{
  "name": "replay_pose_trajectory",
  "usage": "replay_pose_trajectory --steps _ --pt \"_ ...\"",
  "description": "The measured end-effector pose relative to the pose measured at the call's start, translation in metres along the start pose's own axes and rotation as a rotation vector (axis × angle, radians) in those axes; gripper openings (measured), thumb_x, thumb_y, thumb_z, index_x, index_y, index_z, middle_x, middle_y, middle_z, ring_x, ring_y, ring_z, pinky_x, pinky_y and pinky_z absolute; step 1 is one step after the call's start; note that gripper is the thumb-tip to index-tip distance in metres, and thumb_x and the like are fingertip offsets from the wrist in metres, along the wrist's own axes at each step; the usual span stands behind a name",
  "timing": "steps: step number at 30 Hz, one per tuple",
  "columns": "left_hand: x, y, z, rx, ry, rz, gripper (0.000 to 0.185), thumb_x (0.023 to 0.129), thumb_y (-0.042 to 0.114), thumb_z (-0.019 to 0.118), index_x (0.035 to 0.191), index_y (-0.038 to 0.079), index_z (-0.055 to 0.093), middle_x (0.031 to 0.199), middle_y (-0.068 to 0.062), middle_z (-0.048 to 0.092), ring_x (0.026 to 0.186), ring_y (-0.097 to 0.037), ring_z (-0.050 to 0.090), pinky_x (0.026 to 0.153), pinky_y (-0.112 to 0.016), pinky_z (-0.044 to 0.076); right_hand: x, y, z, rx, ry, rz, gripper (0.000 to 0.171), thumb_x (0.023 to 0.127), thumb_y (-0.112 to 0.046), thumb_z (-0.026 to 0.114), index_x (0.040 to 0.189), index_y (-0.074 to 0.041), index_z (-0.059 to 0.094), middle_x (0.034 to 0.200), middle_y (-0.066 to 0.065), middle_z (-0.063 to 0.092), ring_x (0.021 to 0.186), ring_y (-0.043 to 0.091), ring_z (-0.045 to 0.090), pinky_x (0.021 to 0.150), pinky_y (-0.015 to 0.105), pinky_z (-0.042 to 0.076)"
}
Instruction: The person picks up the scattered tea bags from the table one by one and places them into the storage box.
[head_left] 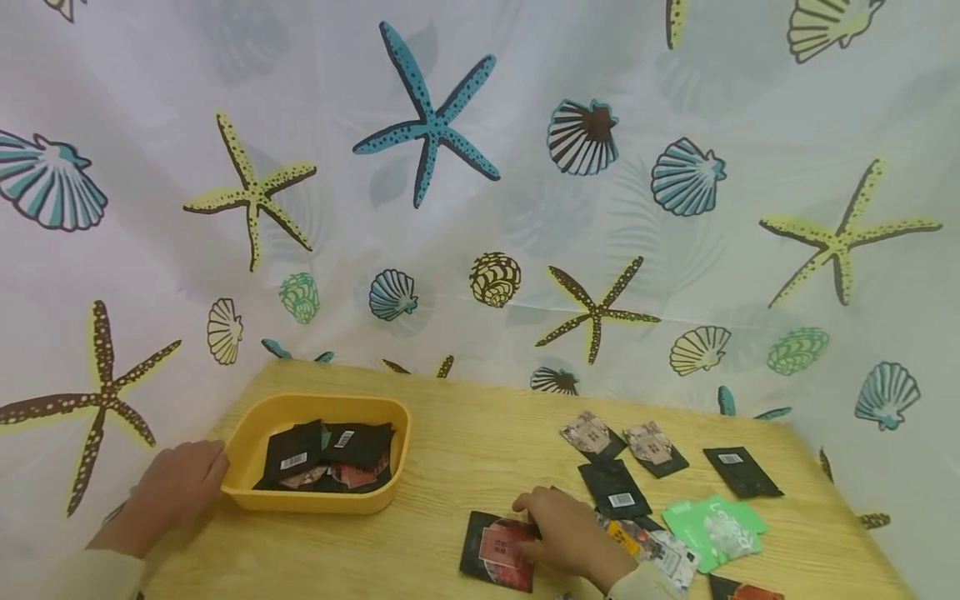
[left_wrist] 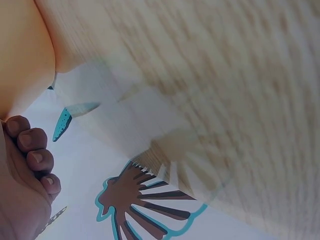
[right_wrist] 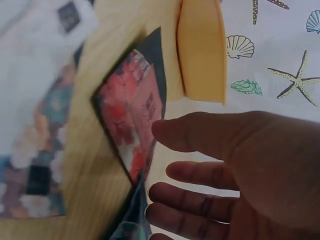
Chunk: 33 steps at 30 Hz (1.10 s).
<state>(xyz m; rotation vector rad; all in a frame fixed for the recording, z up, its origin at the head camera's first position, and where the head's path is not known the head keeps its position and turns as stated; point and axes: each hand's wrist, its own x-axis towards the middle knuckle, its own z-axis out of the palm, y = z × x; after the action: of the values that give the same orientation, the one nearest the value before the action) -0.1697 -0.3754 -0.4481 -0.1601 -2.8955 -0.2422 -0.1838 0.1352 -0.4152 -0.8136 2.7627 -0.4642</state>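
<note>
At the left of the head view, my left hand [head_left: 180, 483] is at the left rim of a yellow plastic bin [head_left: 315, 501]. Curled fingers [left_wrist: 37, 155] show beside the bin's wall [left_wrist: 25, 55] in the left wrist view; the thumb is hidden there. Several black sachets [head_left: 360, 444] lie in the bin. My right hand [head_left: 566, 533] is over a black sachet with a red floral label [head_left: 498, 550] on the table. Its thumb is at the label in the right wrist view, the fingers [right_wrist: 195, 197] spread apart from it; contact is unclear.
Right of the right hand lie a black sachet with a barcode [head_left: 615, 490], a green packet [head_left: 716, 533], another black sachet [head_left: 742, 472] and two pink-labelled ones [head_left: 588, 435]. A curtain with starfish and shells [head_left: 480, 217] hangs behind the wooden table [head_left: 450, 417].
</note>
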Motion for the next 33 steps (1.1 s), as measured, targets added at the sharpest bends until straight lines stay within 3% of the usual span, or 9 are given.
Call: replay_pose_trajectory --steps 8,13,16,20,24,27,33 --pt "-0.001 -0.002 -0.004 -0.007 -0.025 -0.018 0.034 0.102 0.014 0.037 0.068 0.014 0.040 0.061 0.001 0.036 0.058 -0.016 0.034 0.057 -0.032 0.030 -0.004 0.003 0.009 -0.018 0.050 -0.011 0.047 0.080 -0.037 0.080 0.118 -0.011 0.068 0.093 -0.004 0.065 0.077 0.005 0.056 0.065 0.030 0.049" --pt "-0.002 -0.004 -0.002 -0.022 -0.035 -0.026 0.033 0.102 0.014 0.036 0.069 0.014 0.041 0.062 0.000 0.037 0.059 -0.016 0.035 0.059 -0.032 0.031 0.000 0.000 0.015 0.015 0.043 0.000 0.064 0.079 -0.040 0.080 0.132 -0.009 0.059 0.106 0.001 0.067 0.091 0.014 0.062 0.079 0.041 0.054" --pt "-0.003 -0.005 0.000 -0.026 -0.033 -0.022 0.033 0.102 0.014 0.036 0.069 0.014 0.041 0.062 0.000 0.036 0.060 -0.016 0.034 0.059 -0.032 0.030 0.001 -0.001 0.019 0.011 0.043 -0.008 0.074 0.078 -0.043 0.081 0.137 -0.008 0.054 0.112 0.003 0.066 0.096 0.016 0.061 0.080 0.042 0.055" --pt "-0.001 -0.004 0.003 -0.030 -0.023 -0.010 0.033 0.102 0.014 0.036 0.069 0.014 0.040 0.062 0.001 0.036 0.059 -0.016 0.034 0.059 -0.031 0.029 0.002 -0.001 0.021 -0.025 0.060 -0.033 0.076 0.075 -0.042 0.084 0.136 -0.008 0.054 0.103 0.000 0.061 0.083 0.008 0.053 0.069 0.031 0.050" --pt "0.002 -0.001 0.001 -0.017 -0.021 -0.012 0.033 0.102 0.014 0.037 0.070 0.014 0.041 0.062 0.001 0.036 0.060 -0.016 0.034 0.059 -0.031 0.029 0.003 -0.002 0.022 -0.024 0.065 -0.016 0.079 0.073 -0.040 0.086 0.136 -0.005 0.053 0.100 0.000 0.060 0.083 0.010 0.051 0.071 0.032 0.050" --pt "0.003 0.002 -0.001 -0.016 -0.032 -0.016 0.033 0.102 0.014 0.037 0.070 0.014 0.041 0.062 0.000 0.037 0.060 -0.016 0.035 0.059 -0.031 0.030 0.004 -0.002 0.023 -0.023 0.065 0.009 0.071 0.073 -0.042 0.086 0.128 -0.005 0.059 0.098 0.001 0.060 0.084 0.012 0.050 0.073 0.033 0.048" --pt "0.002 0.001 0.000 -0.023 -0.045 -0.018 0.034 0.103 0.014 0.034 0.070 0.014 0.041 0.062 0.001 0.037 0.060 -0.015 0.035 0.059 -0.030 0.030 0.005 -0.003 0.024 -0.013 0.115 0.002 0.047 0.074 -0.045 0.084 0.104 -0.012 0.068 0.085 -0.007 0.053 0.075 0.007 0.040 0.067 0.025 0.034"
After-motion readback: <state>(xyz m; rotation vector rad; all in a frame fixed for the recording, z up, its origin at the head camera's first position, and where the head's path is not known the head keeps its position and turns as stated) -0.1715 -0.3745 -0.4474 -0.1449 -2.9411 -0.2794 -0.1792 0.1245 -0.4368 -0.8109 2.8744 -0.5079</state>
